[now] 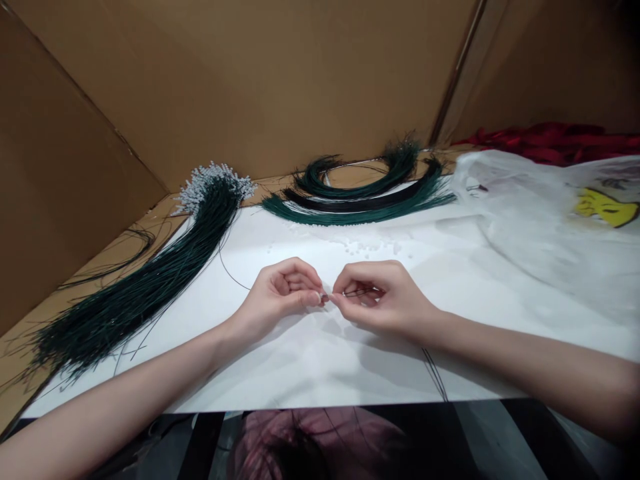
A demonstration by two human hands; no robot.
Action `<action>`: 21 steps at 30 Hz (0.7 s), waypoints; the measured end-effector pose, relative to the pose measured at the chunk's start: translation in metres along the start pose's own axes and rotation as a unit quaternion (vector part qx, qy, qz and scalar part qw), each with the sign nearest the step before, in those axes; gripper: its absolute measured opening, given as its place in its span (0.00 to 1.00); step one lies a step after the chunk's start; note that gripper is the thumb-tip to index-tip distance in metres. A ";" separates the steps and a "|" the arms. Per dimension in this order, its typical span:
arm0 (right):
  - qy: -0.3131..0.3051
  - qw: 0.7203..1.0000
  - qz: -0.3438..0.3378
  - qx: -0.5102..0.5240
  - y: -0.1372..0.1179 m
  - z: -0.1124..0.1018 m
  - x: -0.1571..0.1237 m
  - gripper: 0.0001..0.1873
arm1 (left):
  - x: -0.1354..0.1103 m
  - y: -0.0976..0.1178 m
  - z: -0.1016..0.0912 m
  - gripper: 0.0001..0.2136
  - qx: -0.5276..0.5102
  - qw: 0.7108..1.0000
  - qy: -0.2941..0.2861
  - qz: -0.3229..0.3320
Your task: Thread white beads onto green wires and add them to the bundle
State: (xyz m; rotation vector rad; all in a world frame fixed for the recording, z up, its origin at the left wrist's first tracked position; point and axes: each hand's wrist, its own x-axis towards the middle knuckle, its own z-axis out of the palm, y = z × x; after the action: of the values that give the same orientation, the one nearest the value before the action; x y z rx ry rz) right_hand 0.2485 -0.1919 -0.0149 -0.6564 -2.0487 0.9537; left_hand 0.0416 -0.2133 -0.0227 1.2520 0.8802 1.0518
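Observation:
Over the middle of a white sheet (310, 373), my two hands meet at their fingertips. My right hand (385, 293) is closed in a pinch on a few thin dark strands (434, 373), which pass through the palm and come out below the wrist. My left hand (287, 290) pinches thumb against forefinger at the strands' tip; the tiny thing between those fingers is too small to make out. On the left lies a thick bundle of dark green strands (165, 280), its far ends covered in small white beads (215, 183).
Behind my hands small white beads (370, 250) lie scattered. Curved bundles of green and black strands (360, 207) rest farther back. A clear plastic bag (540, 233) covers the right side, with red ribbon-like material (550, 141) behind it. Cardboard walls (280, 80) enclose the back and left.

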 end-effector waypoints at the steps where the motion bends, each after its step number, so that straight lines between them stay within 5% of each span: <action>1: -0.001 1.000 0.001 0.000 0.000 0.000 0.000 0.04 | 0.000 0.000 0.000 0.09 0.000 1.000 0.000 0.000; 21: -0.006 1.000 0.001 0.001 0.000 0.000 0.000 0.05 | -0.001 0.000 0.000 0.09 0.017 1.000 0.001 0.000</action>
State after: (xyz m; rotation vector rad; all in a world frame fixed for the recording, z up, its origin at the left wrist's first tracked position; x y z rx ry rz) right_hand 0.2487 -0.1914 -0.0150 -0.6521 -2.0572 0.9625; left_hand 0.0414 -0.2139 -0.0223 1.2791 0.9024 1.0414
